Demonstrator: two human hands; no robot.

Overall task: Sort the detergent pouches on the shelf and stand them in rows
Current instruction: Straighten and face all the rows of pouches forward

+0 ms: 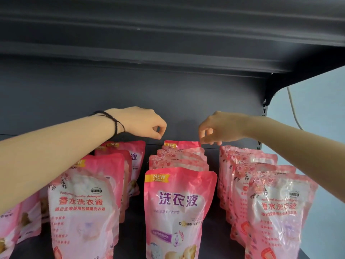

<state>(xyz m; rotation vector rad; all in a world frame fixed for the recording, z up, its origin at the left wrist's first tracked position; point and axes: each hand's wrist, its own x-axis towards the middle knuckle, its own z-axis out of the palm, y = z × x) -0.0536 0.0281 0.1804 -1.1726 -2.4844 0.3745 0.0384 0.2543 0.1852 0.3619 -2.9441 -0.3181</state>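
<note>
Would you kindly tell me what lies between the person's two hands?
Head view: nothing spans left hand and right hand; only the dark back panel shows behind.

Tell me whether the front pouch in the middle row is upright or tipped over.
Upright. The front middle pouch stands on the shelf with its top seal uppermost and label facing forward.

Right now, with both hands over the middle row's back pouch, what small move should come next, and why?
Probably lower the left hand to pinch the left top corner of the rearmost pouch: it hovers just above, while the right hand is at the right corner.
</note>
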